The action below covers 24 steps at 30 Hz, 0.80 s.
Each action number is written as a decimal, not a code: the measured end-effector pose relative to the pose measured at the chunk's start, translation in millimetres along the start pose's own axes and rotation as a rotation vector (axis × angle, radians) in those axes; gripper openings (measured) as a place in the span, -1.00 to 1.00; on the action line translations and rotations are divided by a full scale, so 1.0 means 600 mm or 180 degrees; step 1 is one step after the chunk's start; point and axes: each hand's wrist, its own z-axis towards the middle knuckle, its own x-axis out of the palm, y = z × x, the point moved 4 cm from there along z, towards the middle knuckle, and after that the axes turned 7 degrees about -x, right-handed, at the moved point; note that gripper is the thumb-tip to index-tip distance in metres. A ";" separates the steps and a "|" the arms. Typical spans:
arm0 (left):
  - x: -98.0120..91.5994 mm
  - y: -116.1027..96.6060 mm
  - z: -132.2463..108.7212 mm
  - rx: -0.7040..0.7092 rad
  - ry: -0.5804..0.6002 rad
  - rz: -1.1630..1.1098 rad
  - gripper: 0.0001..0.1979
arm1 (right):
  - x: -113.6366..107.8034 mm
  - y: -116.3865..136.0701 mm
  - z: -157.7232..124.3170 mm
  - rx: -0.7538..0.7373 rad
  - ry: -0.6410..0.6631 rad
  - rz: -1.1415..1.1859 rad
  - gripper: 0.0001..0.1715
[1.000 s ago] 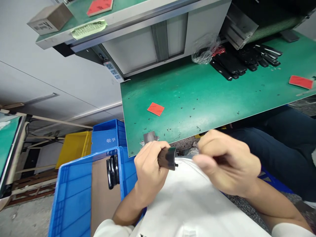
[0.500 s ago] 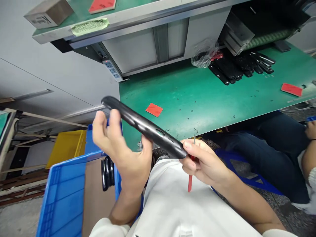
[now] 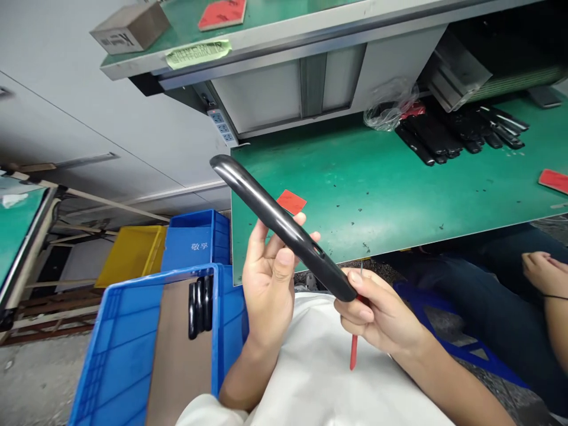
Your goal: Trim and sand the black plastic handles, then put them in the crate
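Observation:
A long, glossy black plastic handle (image 3: 275, 216) with a small oval slot near its lower end slants across the view, its far tip up and to the left. My left hand (image 3: 270, 284) cradles its middle, fingers curled behind and thumb in front. At the near end, my right hand (image 3: 377, 302) pinches the handle between thumb and fingers. Also gripped in that hand is a slim tool with a red shaft (image 3: 354, 352); its thin metal tip pokes up above the thumb.
On the left stands a blue crate (image 3: 110, 331) holding several black handles (image 3: 200, 307) on cardboard. More black parts (image 3: 444, 133) lie on the green table (image 3: 390, 201), with a red square (image 3: 291, 202). A shelf (image 3: 288, 35) overhangs it. Another person's hand (image 3: 545, 272) is at right.
My left hand has moved right and closed around the handle's middle; before, its fingers were raised near the far end. The handle has turned to a steeper slant. My right hand keeps its grip.

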 end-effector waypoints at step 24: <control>-0.005 -0.006 0.027 0.0028 -0.0563 -0.0466 -0.65 | -0.124 0.028 0.009 -0.1854 -0.0543 -0.4479 -0.78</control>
